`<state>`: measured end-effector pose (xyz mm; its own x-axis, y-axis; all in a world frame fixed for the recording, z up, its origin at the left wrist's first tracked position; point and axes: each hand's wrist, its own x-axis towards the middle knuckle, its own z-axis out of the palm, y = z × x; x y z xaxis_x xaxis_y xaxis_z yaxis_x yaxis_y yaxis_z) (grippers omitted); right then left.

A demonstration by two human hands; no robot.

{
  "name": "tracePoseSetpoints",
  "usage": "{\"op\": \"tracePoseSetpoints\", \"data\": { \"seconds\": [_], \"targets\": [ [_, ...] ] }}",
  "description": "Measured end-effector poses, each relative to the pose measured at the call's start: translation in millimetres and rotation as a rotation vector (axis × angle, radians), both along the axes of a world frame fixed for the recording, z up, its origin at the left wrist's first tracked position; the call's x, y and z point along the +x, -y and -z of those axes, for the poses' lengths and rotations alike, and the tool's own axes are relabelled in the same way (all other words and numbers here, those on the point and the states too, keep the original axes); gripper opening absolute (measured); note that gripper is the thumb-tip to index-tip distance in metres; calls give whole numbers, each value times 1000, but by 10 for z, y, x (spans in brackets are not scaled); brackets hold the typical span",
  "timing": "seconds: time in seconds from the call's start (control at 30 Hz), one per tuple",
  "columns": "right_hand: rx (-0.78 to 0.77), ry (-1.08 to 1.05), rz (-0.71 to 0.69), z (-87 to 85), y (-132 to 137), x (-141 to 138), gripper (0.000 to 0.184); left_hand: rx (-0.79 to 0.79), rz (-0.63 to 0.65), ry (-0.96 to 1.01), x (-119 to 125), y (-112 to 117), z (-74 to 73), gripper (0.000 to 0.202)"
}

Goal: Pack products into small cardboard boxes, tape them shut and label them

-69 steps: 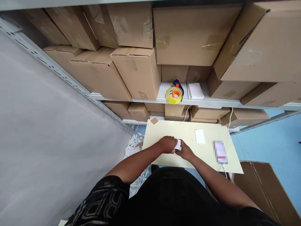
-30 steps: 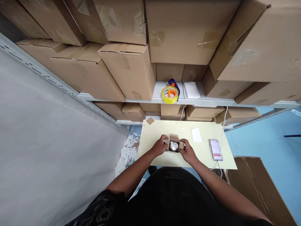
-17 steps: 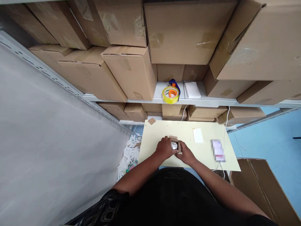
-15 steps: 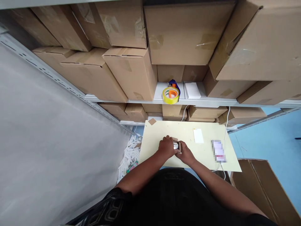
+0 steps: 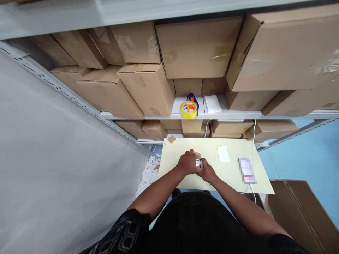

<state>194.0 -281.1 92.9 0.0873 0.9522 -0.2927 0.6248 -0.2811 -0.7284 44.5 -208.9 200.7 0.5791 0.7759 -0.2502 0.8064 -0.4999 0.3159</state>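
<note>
Over the pale table [image 5: 172, 180], my two hands hold a small brown cardboard box [image 5: 197, 154]. A shiny silver, rounded item [image 5: 198, 162] shows in the opening of that box; its kind is too small to make out. My left hand [image 5: 188, 163] wraps the box's left side with fingers closed. On the right side, my right hand [image 5: 207, 171] grips the box wall, fingers bent around it. Much of the box is hidden behind the hands. A white card [image 5: 223, 153] lies flat to the right of my hands.
A blurred phone-like item [image 5: 247, 170] with a white cable lies at the table's right. Shelves beyond hold several cardboard boxes [image 5: 145, 88], a yellow tape roll on a dispenser [image 5: 189, 110] and a white stack [image 5: 212, 103]. White scraps [image 5: 150, 174] lie on the floor at left.
The view has tilted up a little, so the upper shelf edge shows more. Both hands still hold the small box in nearly the same place over the table.
</note>
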Motion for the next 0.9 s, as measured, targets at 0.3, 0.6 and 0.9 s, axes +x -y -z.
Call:
{"op": "tracePoseSetpoints", "data": {
  "seconds": [0.3,0.6,0.9],
  "targets": [
    [70,-271,39,75,-57,70,105,138,-150,598,-680,-56,-796,34],
    [24,-816,269,-866,370,580,56,-98,-49,1129,-931,-119,-825,50],
    [-281,-1425,57,-1323,300,446,51,-329,-116,1436,-376,42,-807,71]
  ]
}}
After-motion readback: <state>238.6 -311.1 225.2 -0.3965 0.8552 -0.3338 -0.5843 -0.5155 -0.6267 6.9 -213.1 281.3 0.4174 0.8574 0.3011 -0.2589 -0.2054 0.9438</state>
